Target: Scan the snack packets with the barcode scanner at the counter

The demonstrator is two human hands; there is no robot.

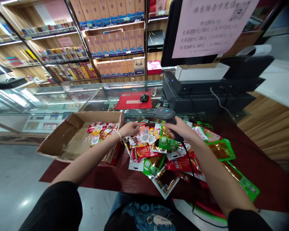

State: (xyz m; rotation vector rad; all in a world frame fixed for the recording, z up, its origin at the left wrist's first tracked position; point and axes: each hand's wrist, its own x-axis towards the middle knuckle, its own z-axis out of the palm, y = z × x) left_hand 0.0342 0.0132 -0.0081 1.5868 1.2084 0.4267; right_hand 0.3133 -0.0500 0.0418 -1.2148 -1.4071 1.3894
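My right hand [181, 130] is wrapped round the handle of a black barcode scanner [164, 113], its head pointing left and a blue light showing on top. My left hand [130, 129] pinches the edge of a small snack packet [145, 134] that has a barcode on its face. Beneath both hands lies a loose pile of snack packets, among them a red packet [143, 152], a green one [168, 143] and a dark one with a silver edge [166, 183]. Left of the pile, an open cardboard box [71, 126] holds several small packets [102, 131] at its right end.
Behind the pile, a black mouse [144, 97] rests on a red mouse pad [127, 101] on the glass counter. A monitor [170, 35] with a pink paper sign [212, 29] stands at the back right. The scanner's cable [189, 157] hangs across the packets.
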